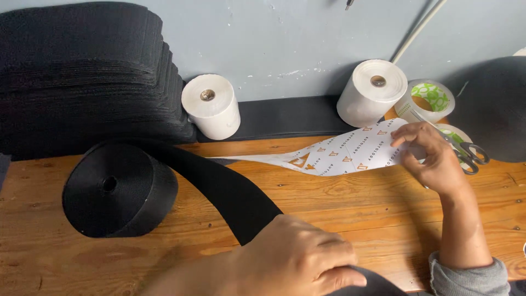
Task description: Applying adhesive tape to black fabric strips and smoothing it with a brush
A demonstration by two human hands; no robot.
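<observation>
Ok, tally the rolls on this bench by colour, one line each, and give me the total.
Black: 1, the big roll of black strap by the left hand.
White: 2, one roll at the wall and one behind the printed tape under the right hand.
Clear with green print: 2 tape rolls, one upright, one flat under the scissors.
Total: 5 rolls.

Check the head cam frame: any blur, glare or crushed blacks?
Head view: light is soft and even, no hard glare on the wooden table. The left hand is close to the lens and slightly soft. The right hand on the white printed strip is sharp. The black webbing roll and the stacked black fabric pile lose most texture.
</observation>
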